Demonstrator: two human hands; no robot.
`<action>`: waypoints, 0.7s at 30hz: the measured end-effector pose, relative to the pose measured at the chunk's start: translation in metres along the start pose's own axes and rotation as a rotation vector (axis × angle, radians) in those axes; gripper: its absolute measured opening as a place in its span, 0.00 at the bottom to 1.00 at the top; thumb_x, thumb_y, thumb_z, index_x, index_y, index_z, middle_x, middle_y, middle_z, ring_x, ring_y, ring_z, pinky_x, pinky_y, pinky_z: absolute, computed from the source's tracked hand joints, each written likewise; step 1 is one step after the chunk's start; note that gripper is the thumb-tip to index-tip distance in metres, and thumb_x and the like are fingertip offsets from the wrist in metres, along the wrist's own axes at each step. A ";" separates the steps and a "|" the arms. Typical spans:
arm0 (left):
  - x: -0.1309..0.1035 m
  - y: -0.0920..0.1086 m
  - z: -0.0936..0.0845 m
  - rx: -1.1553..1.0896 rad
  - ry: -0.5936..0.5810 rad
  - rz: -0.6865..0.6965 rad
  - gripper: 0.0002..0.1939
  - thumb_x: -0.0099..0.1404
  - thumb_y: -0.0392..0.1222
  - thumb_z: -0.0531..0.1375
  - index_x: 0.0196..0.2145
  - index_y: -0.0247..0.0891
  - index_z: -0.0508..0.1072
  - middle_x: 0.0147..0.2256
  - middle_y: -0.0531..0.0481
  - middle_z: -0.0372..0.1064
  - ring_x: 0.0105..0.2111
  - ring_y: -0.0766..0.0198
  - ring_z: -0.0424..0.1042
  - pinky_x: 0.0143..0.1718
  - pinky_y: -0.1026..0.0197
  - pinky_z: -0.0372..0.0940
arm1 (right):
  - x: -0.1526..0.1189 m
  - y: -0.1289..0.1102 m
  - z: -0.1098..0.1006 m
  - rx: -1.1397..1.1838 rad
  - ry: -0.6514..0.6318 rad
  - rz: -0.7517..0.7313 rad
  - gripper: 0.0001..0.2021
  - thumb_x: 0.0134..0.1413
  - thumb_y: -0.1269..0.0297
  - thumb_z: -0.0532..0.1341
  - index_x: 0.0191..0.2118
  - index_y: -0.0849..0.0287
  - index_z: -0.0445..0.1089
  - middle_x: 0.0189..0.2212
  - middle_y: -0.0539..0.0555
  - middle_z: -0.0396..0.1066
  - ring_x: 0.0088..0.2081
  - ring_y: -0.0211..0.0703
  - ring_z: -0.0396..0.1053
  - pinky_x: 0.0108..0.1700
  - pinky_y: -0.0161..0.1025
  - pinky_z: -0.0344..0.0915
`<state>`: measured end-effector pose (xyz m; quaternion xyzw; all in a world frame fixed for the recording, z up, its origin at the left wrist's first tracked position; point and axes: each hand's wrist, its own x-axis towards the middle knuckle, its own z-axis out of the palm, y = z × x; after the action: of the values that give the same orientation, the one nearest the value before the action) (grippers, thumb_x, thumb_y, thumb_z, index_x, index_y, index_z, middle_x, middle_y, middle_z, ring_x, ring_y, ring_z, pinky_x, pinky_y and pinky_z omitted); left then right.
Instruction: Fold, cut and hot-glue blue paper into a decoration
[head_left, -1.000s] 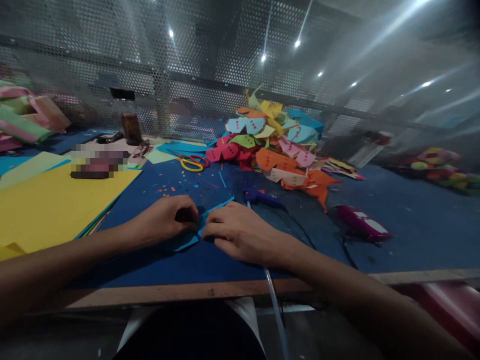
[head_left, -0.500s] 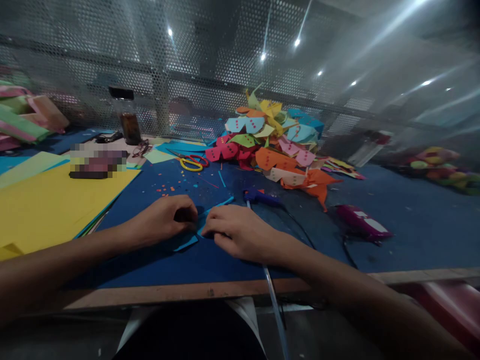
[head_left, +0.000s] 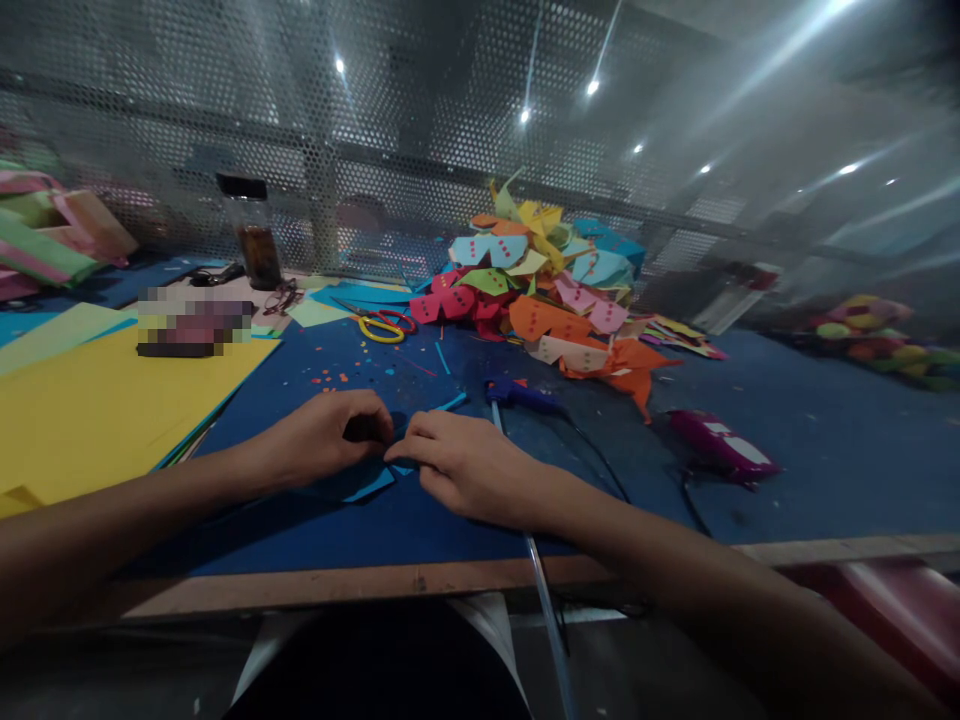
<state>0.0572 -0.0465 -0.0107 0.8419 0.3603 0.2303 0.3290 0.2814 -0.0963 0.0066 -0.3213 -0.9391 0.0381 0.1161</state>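
We press a small blue paper piece [head_left: 367,478] flat on the blue desk [head_left: 825,450], right in front of us near the wooden front edge. Our left hand [head_left: 326,440] sits on the paper's left part, with its fingers curled and pinching the paper near the middle. Our right hand [head_left: 469,465] lies on the paper's right part, and its pointing finger and thumb pinch the paper too. The fingertips of both hands almost touch. So both hands are closed on the same paper, and neither one is nearer than the other.

The paper is long and thin. Its long line runs from about 8 o'clock to about 2 o'clock. One pointy end sticks out at 2 o'clock past our right hand, toward the blue glue gun [head_left: 521,393]. The other end peeks out under our left hand, at about 6 o'clock from its fingertips. Our hands hide the middle, so we cannot tell how it is folded there.

The glue gun lies at 1 o'clock from our right hand, near but not touching. Scissors [head_left: 382,325] with yellow and red handles lie farther away at 12 o'clock. A big pile of paper shapes [head_left: 555,290] sits at 1 o'clock. Yellow paper sheets [head_left: 97,410] lie at 9 o'clock from our left hand.
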 end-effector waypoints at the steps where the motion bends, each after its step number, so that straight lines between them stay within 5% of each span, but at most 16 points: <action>1: 0.000 0.000 0.000 -0.003 -0.006 -0.004 0.06 0.58 0.42 0.60 0.32 0.40 0.76 0.31 0.53 0.76 0.32 0.62 0.72 0.35 0.62 0.65 | 0.000 0.000 0.000 -0.002 -0.004 0.004 0.18 0.60 0.77 0.57 0.53 0.59 0.74 0.45 0.58 0.72 0.44 0.45 0.70 0.46 0.40 0.65; 15: -0.001 -0.003 0.000 0.030 -0.004 0.017 0.08 0.58 0.38 0.58 0.35 0.40 0.76 0.33 0.53 0.77 0.33 0.63 0.73 0.36 0.62 0.65 | -0.003 0.006 -0.013 0.118 -0.024 -0.015 0.14 0.59 0.78 0.58 0.42 0.59 0.79 0.42 0.54 0.74 0.42 0.41 0.73 0.46 0.36 0.65; 21: 0.000 -0.002 -0.001 0.027 0.005 0.020 0.08 0.58 0.39 0.58 0.33 0.40 0.76 0.32 0.52 0.77 0.33 0.61 0.74 0.36 0.61 0.66 | -0.003 0.004 -0.011 0.096 0.008 -0.005 0.16 0.58 0.78 0.57 0.47 0.61 0.77 0.42 0.56 0.74 0.42 0.42 0.72 0.45 0.37 0.65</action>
<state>0.0558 -0.0455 -0.0117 0.8495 0.3556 0.2306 0.3143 0.2889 -0.0951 0.0159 -0.3132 -0.9364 0.0817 0.1354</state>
